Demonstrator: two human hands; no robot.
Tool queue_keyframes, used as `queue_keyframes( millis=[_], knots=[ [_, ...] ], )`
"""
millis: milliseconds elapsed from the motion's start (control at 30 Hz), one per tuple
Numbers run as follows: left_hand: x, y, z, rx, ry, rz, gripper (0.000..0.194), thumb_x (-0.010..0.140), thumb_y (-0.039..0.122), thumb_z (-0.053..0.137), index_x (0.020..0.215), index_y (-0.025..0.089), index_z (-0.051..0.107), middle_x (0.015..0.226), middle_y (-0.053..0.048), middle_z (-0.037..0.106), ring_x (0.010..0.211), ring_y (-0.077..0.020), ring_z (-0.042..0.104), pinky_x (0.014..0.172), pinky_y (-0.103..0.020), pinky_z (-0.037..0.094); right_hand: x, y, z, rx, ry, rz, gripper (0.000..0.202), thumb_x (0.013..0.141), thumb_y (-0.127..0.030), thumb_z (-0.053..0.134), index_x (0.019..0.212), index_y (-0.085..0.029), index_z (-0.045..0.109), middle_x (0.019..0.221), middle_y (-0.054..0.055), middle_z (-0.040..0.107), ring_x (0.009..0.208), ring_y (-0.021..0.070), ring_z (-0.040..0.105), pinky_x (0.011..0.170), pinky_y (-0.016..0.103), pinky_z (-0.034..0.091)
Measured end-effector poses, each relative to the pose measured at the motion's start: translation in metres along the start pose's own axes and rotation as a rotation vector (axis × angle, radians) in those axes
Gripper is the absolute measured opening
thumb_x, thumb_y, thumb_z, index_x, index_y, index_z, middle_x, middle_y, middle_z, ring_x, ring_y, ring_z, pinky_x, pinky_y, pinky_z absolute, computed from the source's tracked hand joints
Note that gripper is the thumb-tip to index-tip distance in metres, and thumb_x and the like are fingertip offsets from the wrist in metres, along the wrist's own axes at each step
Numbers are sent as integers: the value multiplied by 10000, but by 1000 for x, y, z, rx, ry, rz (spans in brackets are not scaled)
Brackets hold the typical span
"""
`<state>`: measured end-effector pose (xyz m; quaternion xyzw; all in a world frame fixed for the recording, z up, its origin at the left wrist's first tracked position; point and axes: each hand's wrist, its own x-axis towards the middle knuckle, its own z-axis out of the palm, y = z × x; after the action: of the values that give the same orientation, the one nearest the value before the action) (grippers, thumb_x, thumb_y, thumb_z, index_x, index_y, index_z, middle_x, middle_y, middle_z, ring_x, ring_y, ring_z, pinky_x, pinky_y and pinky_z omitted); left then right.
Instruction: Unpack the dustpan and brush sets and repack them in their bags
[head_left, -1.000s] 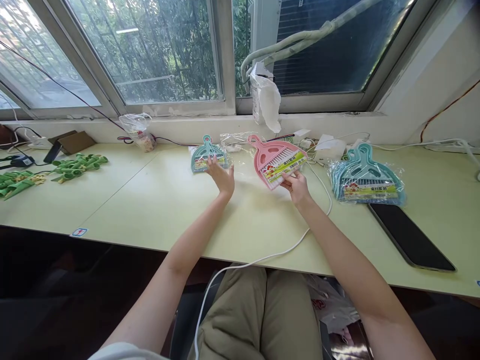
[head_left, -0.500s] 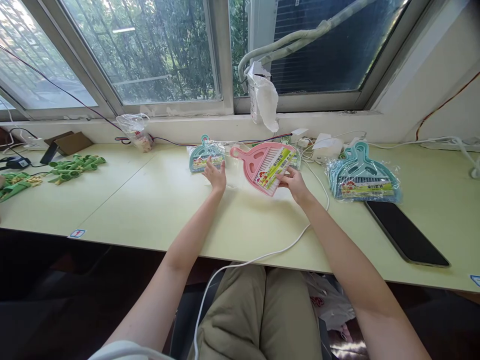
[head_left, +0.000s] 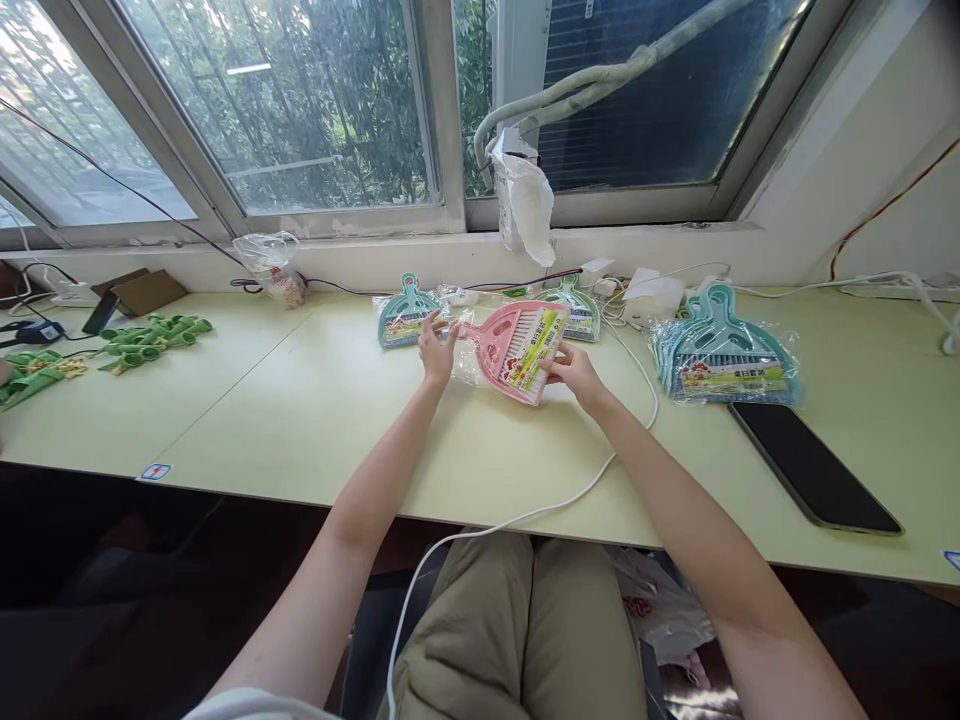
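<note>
A pink dustpan set (head_left: 517,350) with a white-bristled brush and a yellow-green label is held above the desk, its handle pointing left. My left hand (head_left: 437,348) pinches the end of that handle. My right hand (head_left: 574,375) grips the wide edge at the label's lower right. Behind my left hand lies a green set (head_left: 405,315) in clear wrap; another green set (head_left: 576,305) is partly hidden behind the pink one. To the right, several wrapped green sets (head_left: 731,350) lie in a stack.
A black phone (head_left: 814,465) lies at the right, and a white cable (head_left: 555,507) crosses the desk (head_left: 277,430) into the lap. Green rolled items (head_left: 154,340), a cardboard box (head_left: 150,292) and a plastic bag (head_left: 274,268) stand at the left.
The pink set has moved slightly down and left, turning a little. My left hand has closed on its handle, where before it was open and apart from it. My right hand keeps its grip.
</note>
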<state>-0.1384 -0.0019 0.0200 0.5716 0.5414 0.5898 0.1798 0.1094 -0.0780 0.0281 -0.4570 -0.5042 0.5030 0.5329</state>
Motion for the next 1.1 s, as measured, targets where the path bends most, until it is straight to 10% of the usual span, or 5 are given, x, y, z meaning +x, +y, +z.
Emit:
queue_keyframes(
  millis=[400,667,900,1100],
  knots=[
    [-6,6,5,-150,-81,-22,553,854,404,650,1334,233,438,1207,-111,623,1123,-207,601,972,-347,459,0,1,4,-2,-1,-25,532,563,-398,856,1002,-202,631,871,47,753,770,231,720,734,438,628],
    [3,9,-6,-112,341,-192,428,982,463,391,1365,274,357,1448,-116,425,1412,-225,340,1135,-435,323,1,1,0,77,111,-73,512,603,-436,828,1013,-224,607,929,45,750,883,239,716,801,414,612],
    [-12,25,15,-567,-282,-305,510,966,401,460,1434,284,295,1304,-111,599,1119,-198,649,927,-364,528,4,7,-5,138,123,-51,423,655,-380,799,997,-236,597,985,29,741,890,207,717,833,382,605],
    [-41,32,31,-716,-386,-244,921,747,245,739,1485,272,189,1387,-138,546,1148,-246,637,941,-406,531,7,11,-4,188,68,34,347,660,-227,774,970,-242,618,978,5,738,870,187,717,826,377,614]
  ],
)
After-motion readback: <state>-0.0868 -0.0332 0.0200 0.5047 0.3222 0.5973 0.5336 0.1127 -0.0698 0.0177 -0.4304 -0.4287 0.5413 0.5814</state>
